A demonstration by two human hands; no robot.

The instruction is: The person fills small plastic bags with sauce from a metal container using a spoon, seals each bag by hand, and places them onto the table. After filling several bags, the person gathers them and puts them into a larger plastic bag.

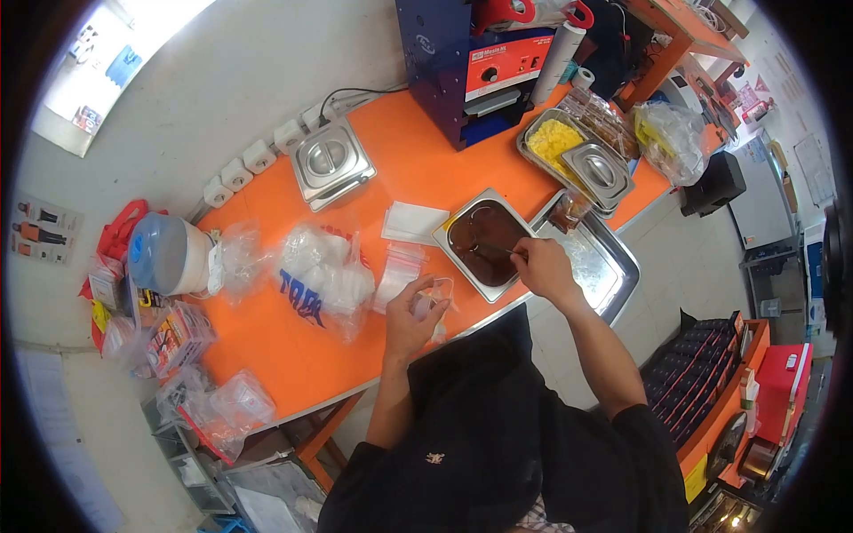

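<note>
At the front edge of the orange table, my left hand (414, 318) is closed on a small clear plastic bag (442, 293). My right hand (540, 266) pinches the handle of a spoon (496, 250), whose far end dips into dark brown sauce (484, 233) in a steel container (456, 218). Several flat clear bags (400, 269) lie just behind my left hand, and white paper (414, 222) is beside the container. To the right, a small bag of brown contents (569, 210) rests on a steel tray (613, 258).
A lidded steel container (330, 163) stands at the back, near a blue and red machine (506, 75). Farther right is a tray of yellow food (553, 139). Plastic bags (324, 275) and a white tub (169, 253) occupy the left side.
</note>
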